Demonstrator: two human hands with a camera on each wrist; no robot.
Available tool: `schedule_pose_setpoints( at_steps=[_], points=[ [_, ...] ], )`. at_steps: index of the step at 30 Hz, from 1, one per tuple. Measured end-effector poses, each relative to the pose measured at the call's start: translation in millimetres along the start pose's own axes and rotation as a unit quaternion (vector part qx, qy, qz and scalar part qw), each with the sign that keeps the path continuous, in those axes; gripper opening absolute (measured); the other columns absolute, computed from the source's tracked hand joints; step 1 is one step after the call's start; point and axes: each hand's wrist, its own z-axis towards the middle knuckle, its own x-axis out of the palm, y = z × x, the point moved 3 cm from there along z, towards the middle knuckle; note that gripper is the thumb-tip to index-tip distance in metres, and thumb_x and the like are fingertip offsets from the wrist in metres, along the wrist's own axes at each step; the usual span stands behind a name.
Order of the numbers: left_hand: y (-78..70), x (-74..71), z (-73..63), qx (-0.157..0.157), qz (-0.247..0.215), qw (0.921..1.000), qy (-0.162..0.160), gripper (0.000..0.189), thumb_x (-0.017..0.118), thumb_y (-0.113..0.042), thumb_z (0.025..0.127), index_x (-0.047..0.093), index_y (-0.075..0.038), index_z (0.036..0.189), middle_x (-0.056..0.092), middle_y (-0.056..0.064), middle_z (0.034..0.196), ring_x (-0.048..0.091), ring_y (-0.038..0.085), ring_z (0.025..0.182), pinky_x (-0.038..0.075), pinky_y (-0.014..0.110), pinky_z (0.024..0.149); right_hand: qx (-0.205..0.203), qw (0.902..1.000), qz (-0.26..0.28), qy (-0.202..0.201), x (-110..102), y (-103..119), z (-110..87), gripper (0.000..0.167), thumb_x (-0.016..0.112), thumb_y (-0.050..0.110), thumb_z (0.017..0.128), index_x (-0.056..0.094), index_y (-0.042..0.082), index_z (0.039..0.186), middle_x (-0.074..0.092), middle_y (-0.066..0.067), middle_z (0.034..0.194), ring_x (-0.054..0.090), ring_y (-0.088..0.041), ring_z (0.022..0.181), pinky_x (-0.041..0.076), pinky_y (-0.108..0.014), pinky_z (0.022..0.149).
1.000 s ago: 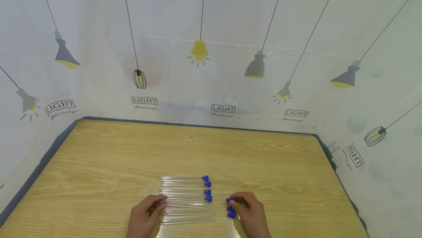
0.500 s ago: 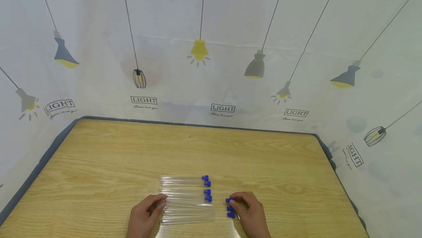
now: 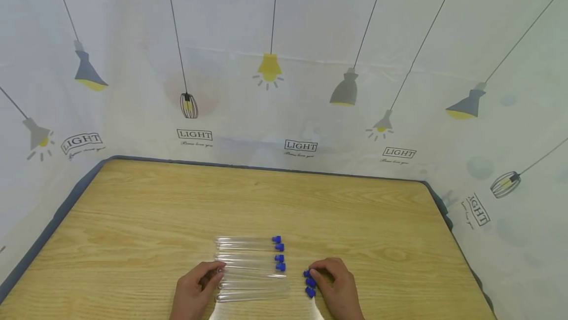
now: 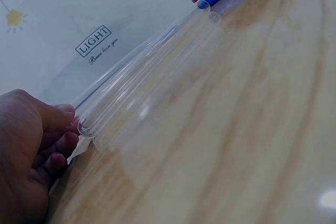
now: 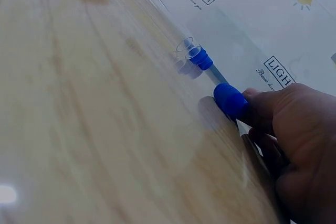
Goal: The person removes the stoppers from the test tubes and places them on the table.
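My left hand (image 3: 195, 288) pinches the rounded end of a clear glass test tube (image 3: 255, 274) between thumb and fingers. This tube lies on its side, its open end facing right. Two more uncapped test tubes (image 3: 253, 296) lie in front of it. Across the gap, my right hand (image 3: 338, 285) pinches a small blue stopper (image 3: 306, 273) at the top of a short column. Two other blue stoppers (image 3: 310, 283) lie just below it. In the right wrist view the thumb and finger meet at the back of a blue stopper (image 5: 229, 99).
Behind the held tube, several test tubes (image 3: 246, 247) lie in a row with blue stoppers (image 3: 279, 247) in their right ends. All rest on a wood-grain table (image 3: 266, 201). A white lamp-printed sheet (image 3: 239, 88) surrounds the table's back and sides.
The blue stoppers by my right hand have shifted slightly toward me, and the nearest one has turned. Both hands have hardly moved.
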Motion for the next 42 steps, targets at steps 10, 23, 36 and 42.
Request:
schedule_pose_setpoints(
  at_steps=[10,23,36,42],
  points=[
    [2.9,0.0,-1.0,-0.039,0.016,0.9991,-0.002,0.028,0.073,0.009,0.077,0.071,-0.012,0.096,0.06,-0.011,0.073,0.049,0.004,0.056,0.043,0.021,0.046,0.046,0.9988,-0.01,0.015,-0.1,-0.3,-0.4,0.017,0.075,0.017,0.083,0.069,0.032,0.089,0.061,0.022,0.089,0.056,-0.004,0.089,0.047,-0.026,0.079],
    [2.3,-0.5,-0.9,-0.048,0.009,0.9988,0.002,0.028,0.074,0.007,0.077,0.07,-0.012,0.097,0.059,-0.009,0.075,0.05,0.005,0.058,0.044,0.022,0.048,0.049,0.9987,-0.006,0.013,-0.5,0.5,-0.1,0.011,0.072,0.02,0.087,0.069,0.03,0.089,0.063,0.016,0.089,0.057,-0.006,0.089,0.046,-0.027,0.08],
    [3.7,-0.3,-0.4,-0.007,-0.014,0.9998,0.009,0.019,0.074,-0.001,0.08,0.069,-0.009,0.097,0.063,0.002,0.077,0.053,0.006,0.06,0.045,0.022,0.049,0.036,0.9993,-0.002,0.0,-0.2,1.2,-0.5,0.014,0.073,0.017,0.086,0.07,0.031,0.088,0.061,0.022,0.088,0.057,-0.005,0.089,0.046,-0.026,0.079],
    [2.9,-0.3,-0.5,0.004,-0.015,0.9998,-0.008,0.024,0.074,0.007,0.078,0.069,-0.008,0.096,0.063,-0.001,0.077,0.053,0.006,0.06,0.044,0.02,0.049,0.024,0.9996,0.012,-0.006,-0.6,2.9,0.2,0.012,0.071,0.018,0.087,0.07,0.03,0.09,0.063,0.02,0.09,0.057,-0.006,0.089,0.046,-0.025,0.079]
  ],
)
